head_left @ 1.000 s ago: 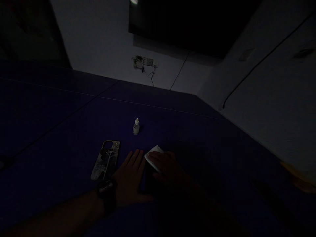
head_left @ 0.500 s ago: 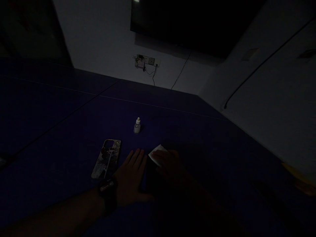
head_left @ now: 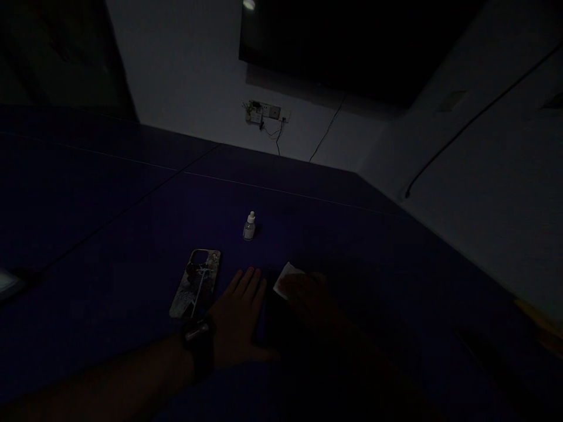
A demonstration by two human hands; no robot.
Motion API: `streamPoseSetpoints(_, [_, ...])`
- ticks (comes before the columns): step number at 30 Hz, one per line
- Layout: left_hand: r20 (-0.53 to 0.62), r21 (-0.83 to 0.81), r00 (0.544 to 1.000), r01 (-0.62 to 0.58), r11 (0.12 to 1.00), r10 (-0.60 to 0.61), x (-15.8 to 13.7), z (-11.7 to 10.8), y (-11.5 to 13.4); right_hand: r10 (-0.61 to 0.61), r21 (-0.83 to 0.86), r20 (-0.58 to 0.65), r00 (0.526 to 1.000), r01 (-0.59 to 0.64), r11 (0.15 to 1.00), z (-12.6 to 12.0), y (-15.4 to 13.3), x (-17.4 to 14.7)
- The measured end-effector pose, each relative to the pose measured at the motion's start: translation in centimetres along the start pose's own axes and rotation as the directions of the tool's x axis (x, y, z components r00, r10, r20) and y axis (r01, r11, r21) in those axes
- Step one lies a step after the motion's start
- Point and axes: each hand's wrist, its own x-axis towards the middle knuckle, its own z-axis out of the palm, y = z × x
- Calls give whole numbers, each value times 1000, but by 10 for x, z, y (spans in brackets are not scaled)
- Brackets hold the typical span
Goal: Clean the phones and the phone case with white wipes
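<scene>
White cloth (head_left: pixel 287 273) low in the middle, half hidden under the right hand (head_left: pixel 310 298). Maybe paper instead; too dark to tell. Slid a little to the right in the last second, and now a bit farther from the left hand (head_left: pixel 238 322). Seems to mean a small rub, with no lift to be seen.

On top of the cloth, right fingers close together and laid flat. Cannot tell about the thumb, nor about any pinch or just a push. Under the cloth and left of it, a flat black slab (head_left: pixel 275 319), too dim to name.

Just left of there, the left hand: palm down, fingers a little apart, thumb out near the slab's low end, nothing seen in its hold. Same spot by the case (head_left: pixel 196 290) as before. Behind that hand, a watch (head_left: pixel 199 335).

The case flat on the table (head_left: pixel 316 220), with a picture on it. Farther off, a small bottle (head_left: pixel 248 230), standing up. Far back, the wall (head_left: pixel 185 76), with sockets (head_left: pixel 266 110) and, up high, a big TV (head_left: pixel 352 47).
</scene>
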Motion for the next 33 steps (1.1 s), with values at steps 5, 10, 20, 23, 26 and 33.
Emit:
streamPoseSetpoints(5, [-23,0,1000,-8,1000,8,0,0,0,-115,70,125,986,107,992,-2,-5,3])
streamPoseSetpoints(10, [-12,-14,1000,-1,1000,1,0,-1,0,-3,-26,69,998,5,1000,1,-3,4])
streamPoseSetpoints(20, [-16,-14,1000,-12,1000,12,0,-3,2,-79,-2,127,989,80,997,-1,-7,4])
streamPoseSetpoints(23, [3,-10,1000,4,1000,-4,0,-2,1,10,-43,57,998,-7,999,0,-3,3])
streamPoseSetpoints(26, [-5,-4,1000,17,1000,-17,0,-1,1,22,-6,-1,1000,-22,1000,0,0,1])
streamPoseSetpoints(33, [20,2,1000,11,1000,-11,1,-6,2,-46,-73,93,995,53,996,-1,-9,5])
